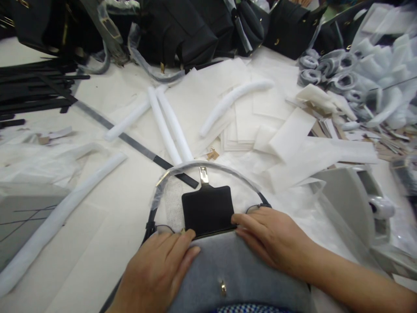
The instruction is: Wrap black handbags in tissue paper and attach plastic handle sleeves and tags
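Note:
A handbag (208,265) with a greyish front and a small gold lock fitting (223,288) sits close to my body. Its black flap (208,211), tipped with a gold metal plate (203,175), lies folded away from me. My left hand (159,265) pinches the bag's top edge just left of the flap. At the flap's right corner, my right hand (267,234) grips the same edge between thumb and fingers. The bag's handle (208,164), wrapped in clear film, arches beyond the flap. The bag's lower part runs out of view.
Black bags (189,30) line the back. White foam tubes (234,104), a long strap (137,145) and paper sheets (244,126) lie on the table. Black strips (32,87) are piled left. Rolled wrapped pieces (342,74) and a grey tape dispenser (355,200) stand right.

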### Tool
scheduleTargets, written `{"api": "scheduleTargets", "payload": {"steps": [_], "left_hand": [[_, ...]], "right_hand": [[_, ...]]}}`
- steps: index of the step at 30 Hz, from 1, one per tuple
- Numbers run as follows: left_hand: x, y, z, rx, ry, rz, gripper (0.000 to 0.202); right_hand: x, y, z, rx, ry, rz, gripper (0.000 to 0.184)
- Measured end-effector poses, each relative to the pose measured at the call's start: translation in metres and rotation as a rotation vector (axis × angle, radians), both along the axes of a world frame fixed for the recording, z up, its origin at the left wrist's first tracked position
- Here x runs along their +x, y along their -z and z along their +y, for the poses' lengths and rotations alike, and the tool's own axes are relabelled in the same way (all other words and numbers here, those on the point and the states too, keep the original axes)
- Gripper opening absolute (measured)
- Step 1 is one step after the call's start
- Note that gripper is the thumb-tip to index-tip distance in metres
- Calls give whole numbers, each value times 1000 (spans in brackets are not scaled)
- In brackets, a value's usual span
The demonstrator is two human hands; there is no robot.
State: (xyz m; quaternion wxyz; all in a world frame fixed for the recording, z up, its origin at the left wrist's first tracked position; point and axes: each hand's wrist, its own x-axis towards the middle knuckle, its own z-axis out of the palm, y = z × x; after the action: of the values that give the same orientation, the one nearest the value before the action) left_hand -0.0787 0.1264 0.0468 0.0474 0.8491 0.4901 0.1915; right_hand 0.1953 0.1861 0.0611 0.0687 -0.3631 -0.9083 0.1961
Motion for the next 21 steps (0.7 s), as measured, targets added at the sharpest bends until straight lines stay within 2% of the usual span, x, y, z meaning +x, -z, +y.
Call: {"api": "scheduleTargets", "payload": {"steps": [4,7,11,18,21], "left_hand": [[2,13,-1,-6,-72,118,32],[2,17,-2,-31,-91,165,33],[5,16,-1,-58,-19,160,30],[8,15,-2,-71,-38,113,25],[7,12,-10,-22,-25,135,32]], "right_hand": [[-7,11,5,-10,-21,-186,21],[-10,14,5,-12,-10,-236,13],[-11,19,2,-3,2,-207,21],[-8,27,-4,56,41,-113,12],[-8,29,-5,43,56,-114,10]]}}
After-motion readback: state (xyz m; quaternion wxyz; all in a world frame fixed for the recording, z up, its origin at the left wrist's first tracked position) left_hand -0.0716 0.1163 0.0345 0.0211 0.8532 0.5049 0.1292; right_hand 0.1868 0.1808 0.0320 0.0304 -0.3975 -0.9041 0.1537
